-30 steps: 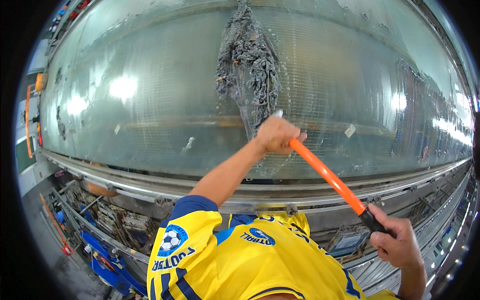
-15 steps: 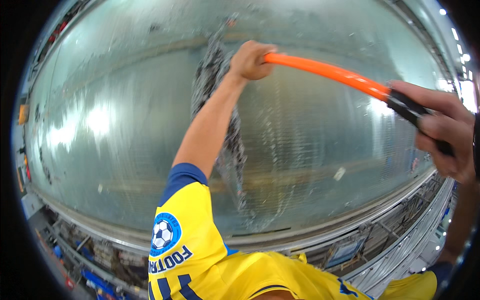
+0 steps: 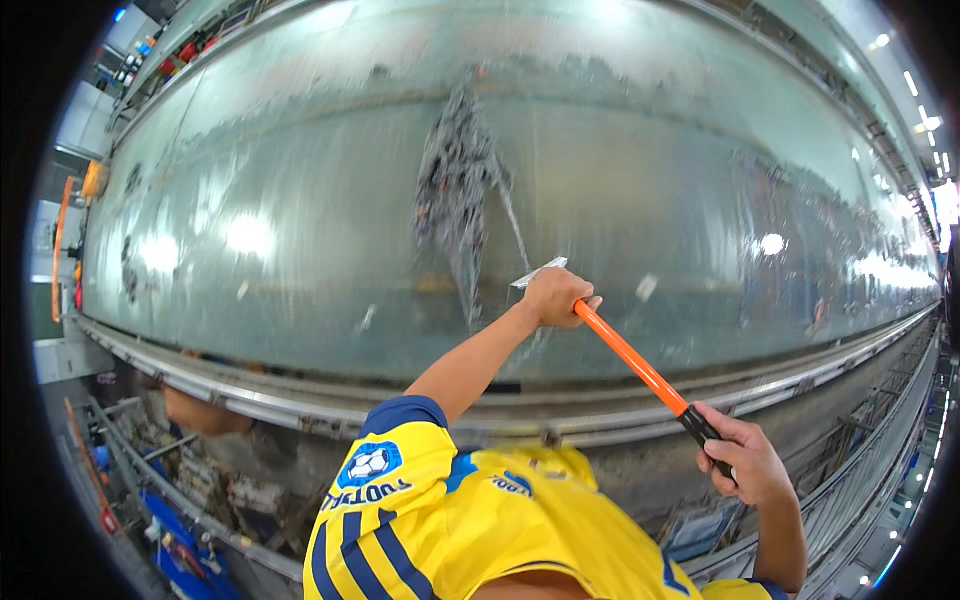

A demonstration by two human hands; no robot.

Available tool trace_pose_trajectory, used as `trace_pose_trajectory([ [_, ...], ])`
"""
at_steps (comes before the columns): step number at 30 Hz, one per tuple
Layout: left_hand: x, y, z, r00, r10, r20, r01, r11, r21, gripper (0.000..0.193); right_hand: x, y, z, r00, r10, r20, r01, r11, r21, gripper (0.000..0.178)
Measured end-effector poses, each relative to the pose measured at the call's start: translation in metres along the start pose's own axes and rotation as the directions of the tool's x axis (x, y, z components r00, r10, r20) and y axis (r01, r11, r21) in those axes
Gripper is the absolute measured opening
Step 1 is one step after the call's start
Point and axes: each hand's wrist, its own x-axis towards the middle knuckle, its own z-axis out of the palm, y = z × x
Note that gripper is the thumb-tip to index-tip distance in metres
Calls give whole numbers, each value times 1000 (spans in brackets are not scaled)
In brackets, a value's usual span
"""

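Note:
My left hand (image 3: pixel 556 297) is closed round the orange shaft of a scraper (image 3: pixel 632 358), close to its pale flat blade. The black grip at the other end is in my right hand (image 3: pixel 745 462), fingers wrapped round it. The shaft slants from the near right up to the blade over the near half of a large wet glass-like sheet (image 3: pixel 620 190). Beyond the blade and to its left lies a long heap of dark grey sludge (image 3: pixel 458 180), with a thin streak running from it toward the blade. Whether the blade touches the sheet is hard to see.
A metal rail (image 3: pixel 290 400) edges the sheet on my side. Small pale scraps (image 3: pixel 646 288) lie on the sheet. Below the rail at the left are frame bars and blue items (image 3: pixel 185 550). An upright orange bar (image 3: pixel 62 250) stands at the far left.
Both hands and the scraper have come back toward my body, and the shaft now slants more steeply. The blade now shows beyond my left hand. The whole view has shifted too.

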Motion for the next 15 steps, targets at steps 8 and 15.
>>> trace_pose_trajectory([
  [8,-154,76,-30,1000,-18,5,18,1000,22,48,-52,70,47,979,147,142,-127,982,-138,63],
  [15,-113,17,-58,992,46,-115,-49,998,-29,47,-30,-8,80,979,159,130,-136,976,-171,67],
])
